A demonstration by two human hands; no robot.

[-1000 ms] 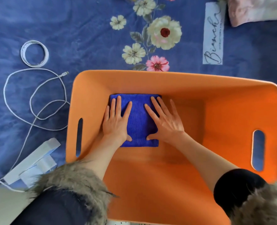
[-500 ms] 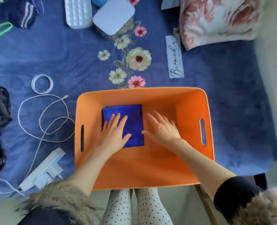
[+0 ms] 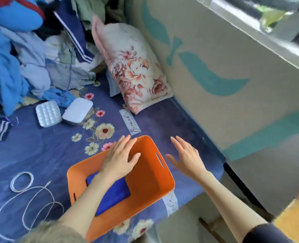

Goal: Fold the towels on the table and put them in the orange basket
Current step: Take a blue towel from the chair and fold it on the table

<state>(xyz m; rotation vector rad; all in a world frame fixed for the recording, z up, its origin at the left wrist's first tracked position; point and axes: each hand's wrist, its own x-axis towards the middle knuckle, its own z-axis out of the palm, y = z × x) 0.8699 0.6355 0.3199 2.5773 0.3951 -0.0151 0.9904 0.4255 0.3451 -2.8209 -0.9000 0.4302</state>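
The folded deep-blue terry towel point(image 3: 112, 196) lies flat in the orange plastic basket point(image 3: 150, 186), below the left hand point(image 3: 120, 159), whose grip is spread empty above it, nearer than the equally empty, spread right hand point(image 3: 187, 157) outside the basket.

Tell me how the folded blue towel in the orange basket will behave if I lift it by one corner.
The blue towel is soft cloth folded flat, so it will probably sag and unfold rather than stay square. It looks thin, so likely light. The orange basket walls seem stiffer; sliding a flat hand under the whole fold may keep it neat.
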